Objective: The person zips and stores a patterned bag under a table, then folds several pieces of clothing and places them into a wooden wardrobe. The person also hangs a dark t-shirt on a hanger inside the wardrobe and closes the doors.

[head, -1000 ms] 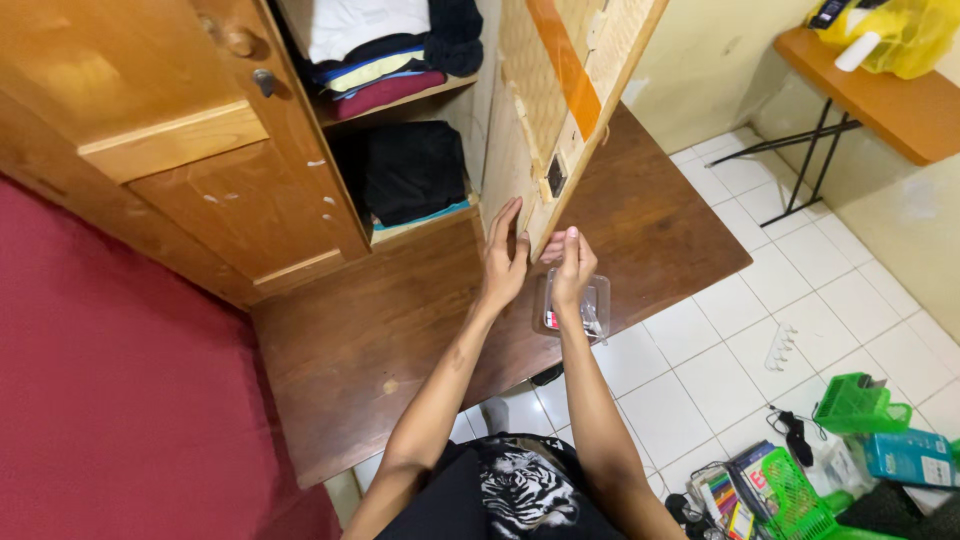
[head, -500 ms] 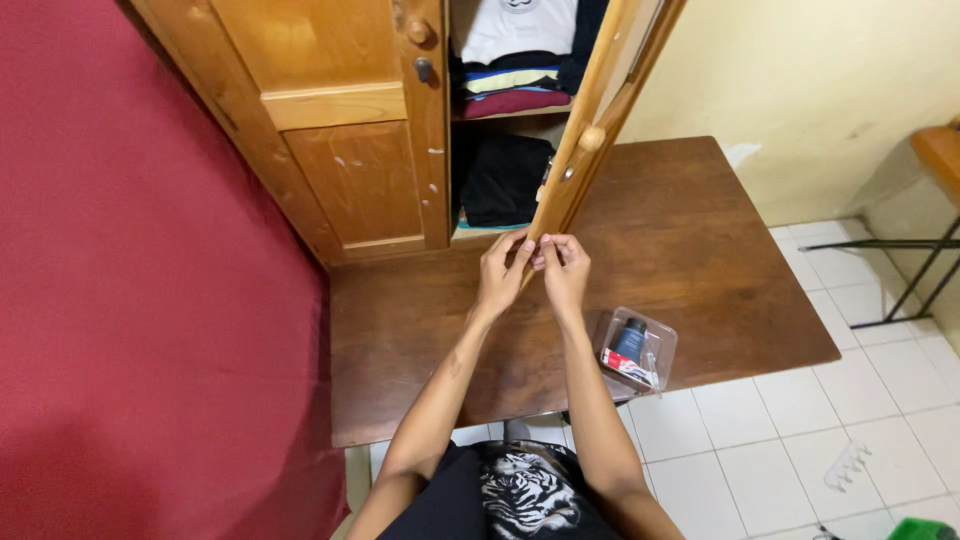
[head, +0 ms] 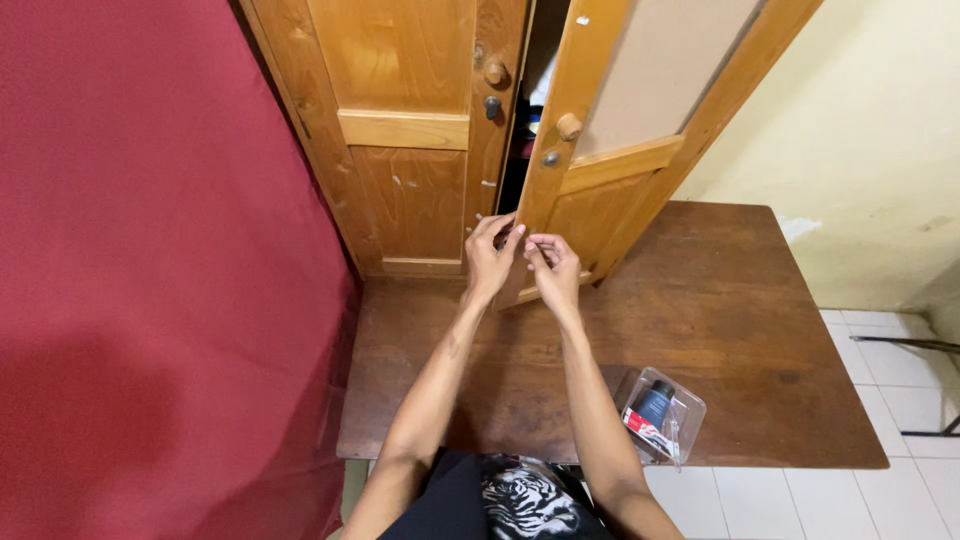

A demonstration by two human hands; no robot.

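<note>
The tall honey-coloured wooden wardrobe stands on a dark brown wooden table, its right panelled door ajar. My left hand and right hand pinch that door's lower edge with curled fingers. A clear plastic box sits near the table's front edge.

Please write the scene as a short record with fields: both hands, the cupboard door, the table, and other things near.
left hand: left hand raised at the edge of the open door, fingers bent; nothing clearly held
right hand: right hand beside it, fingertips pinched; what they pinch is too small to tell
door: right wooden door partly open, left wooden door shut
table: dark wooden table in front of the cupboard
on table: clear plastic box near the front edge, with a dark item inside
left side: red cloth
</note>
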